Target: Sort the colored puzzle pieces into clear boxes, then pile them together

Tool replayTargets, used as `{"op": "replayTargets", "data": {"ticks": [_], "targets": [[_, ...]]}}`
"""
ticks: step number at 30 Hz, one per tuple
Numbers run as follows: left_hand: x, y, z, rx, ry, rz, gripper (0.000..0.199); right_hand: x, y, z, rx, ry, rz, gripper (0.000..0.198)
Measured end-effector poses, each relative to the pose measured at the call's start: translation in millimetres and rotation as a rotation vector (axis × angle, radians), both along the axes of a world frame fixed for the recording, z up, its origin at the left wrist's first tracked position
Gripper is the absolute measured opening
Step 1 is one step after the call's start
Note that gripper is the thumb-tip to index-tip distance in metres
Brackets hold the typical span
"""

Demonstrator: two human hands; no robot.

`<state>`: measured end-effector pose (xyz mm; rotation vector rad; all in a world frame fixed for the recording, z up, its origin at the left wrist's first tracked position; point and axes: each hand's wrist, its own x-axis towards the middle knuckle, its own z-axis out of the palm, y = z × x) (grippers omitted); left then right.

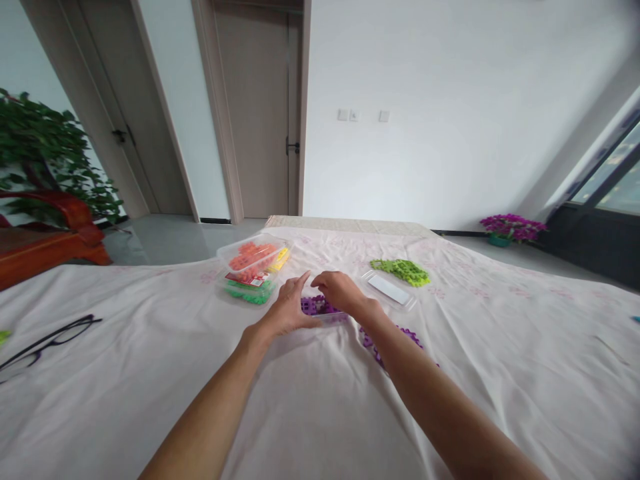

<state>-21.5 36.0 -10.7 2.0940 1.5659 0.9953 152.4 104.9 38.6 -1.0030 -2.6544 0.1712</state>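
Observation:
A small clear plastic box (333, 317) with purple interlocking blocks (314, 306) inside sits in front of me on the cloth. My left hand (290, 308) grips its left side, thumb along the near edge and fingers toward the back. Over the box's right part, my right hand (341, 291) has its fingers curled downward; whatever they pinch is hidden. Loose purple blocks (370, 341) lie on the cloth, partly behind my right forearm. Just beyond the right hand rests a clear lid (390, 291) with a white label.
Left of my hands are stacked clear boxes (223, 257) with orange, yellow and green blocks. A pile of lime-green blocks (403, 270) lies at the back right. Black-framed glasses (55, 339) rest at the left on the pale cloth (150, 373). A wooden armchair (65, 230) stands beyond.

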Motion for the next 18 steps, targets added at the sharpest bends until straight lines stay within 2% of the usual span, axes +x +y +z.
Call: {"op": "replayTargets", "data": {"ticks": [4,7,12,15,18], "targets": [[1,-1,0.3,-0.028,0.0,0.025,0.117,27,-4,13,0.047,0.229,-0.155,0.031],[1,-1,0.5,-0.045,-0.006,0.03,0.118,58,-6,22,0.02,0.276,-0.299,0.029],[1,-2,0.6,-0.021,-0.008,0.031,0.116,103,-6,23,-0.178,-0.03,-0.421,0.026],[1,-3,0.9,-0.007,-0.008,0.03,0.114,111,-5,15,-0.243,-0.192,-0.485,0.018],[2,-3,1.7,0.001,0.0,0.029,0.113,108,-6,4,-0.268,-0.246,-0.512,0.016]]}}
